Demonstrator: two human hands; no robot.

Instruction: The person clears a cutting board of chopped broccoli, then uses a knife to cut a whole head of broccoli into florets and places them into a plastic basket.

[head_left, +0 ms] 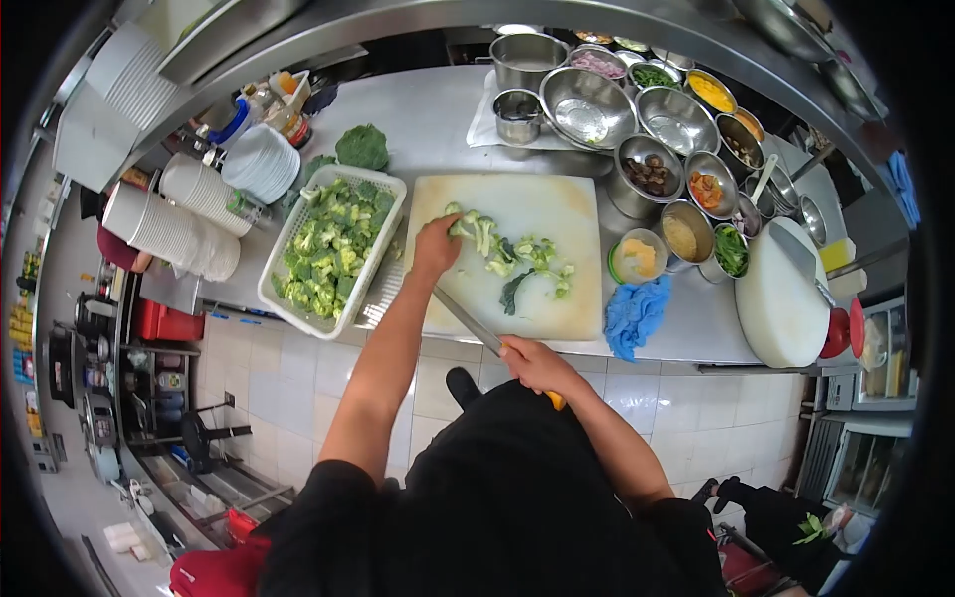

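Observation:
My left hand [436, 245] is closed on a piece of broccoli [477, 229] over the left part of a white cutting board [557, 194]. In my right hand [538, 364] is a knife [468, 320] with a yellow-orange handle, held at the board's front edge. Its blade points up and left, toward my left wrist and apart from the broccoli. Cut florets and a dark leaf [511, 294] lie on the middle of the board. To the left stands a white plastic basket [398, 189] filled with broccoli florets [333, 249].
Metal bowls [589, 104] and pots of ingredients crowd the back right. A blue cloth [637, 316] lies right of the board, near a round white board [781, 298] with a cleaver [796, 249] on it. Stacked white bowls [169, 234] stand left. Another person [786, 527] is at lower right.

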